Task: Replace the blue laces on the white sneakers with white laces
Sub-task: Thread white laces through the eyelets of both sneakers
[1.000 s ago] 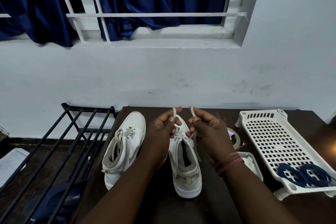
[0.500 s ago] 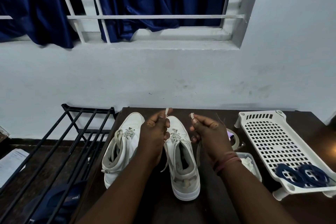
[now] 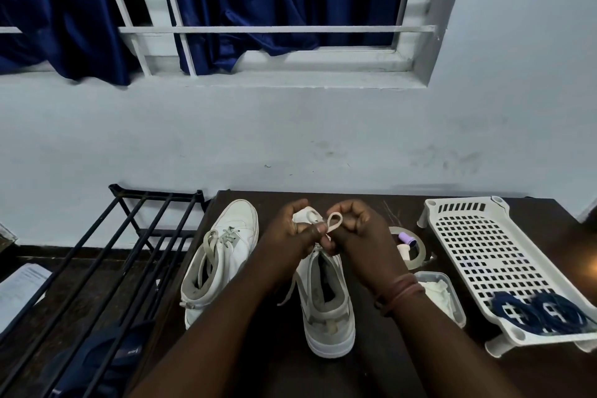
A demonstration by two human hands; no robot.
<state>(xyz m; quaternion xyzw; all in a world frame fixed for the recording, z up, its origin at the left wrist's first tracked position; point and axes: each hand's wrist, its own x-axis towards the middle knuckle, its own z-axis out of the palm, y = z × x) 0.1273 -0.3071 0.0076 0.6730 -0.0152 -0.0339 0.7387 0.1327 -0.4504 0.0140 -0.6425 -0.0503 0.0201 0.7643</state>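
Observation:
Two white high-top sneakers stand on the dark table (image 3: 381,362), toes toward the wall. The left sneaker (image 3: 223,265) is laced in white and tied. Over the right sneaker (image 3: 326,307) my left hand (image 3: 290,236) and my right hand (image 3: 358,233) meet, both pinching its white lace (image 3: 334,222), which forms a small loop between them. A loose lace end hangs down the shoe's left side. Two coiled blue laces (image 3: 538,313) lie on the white perforated tray (image 3: 484,255) at the right.
A small clear tub (image 3: 447,297) with white cloth sits right of the shoe, and a tape roll (image 3: 418,255) with a small purple object lies behind it. A black metal rack (image 3: 106,265) stands left of the table. The wall is close behind.
My hands have come together over the right sneaker's tongue. The lace ends that were held apart and upright are now folded into a loop between my fingers.

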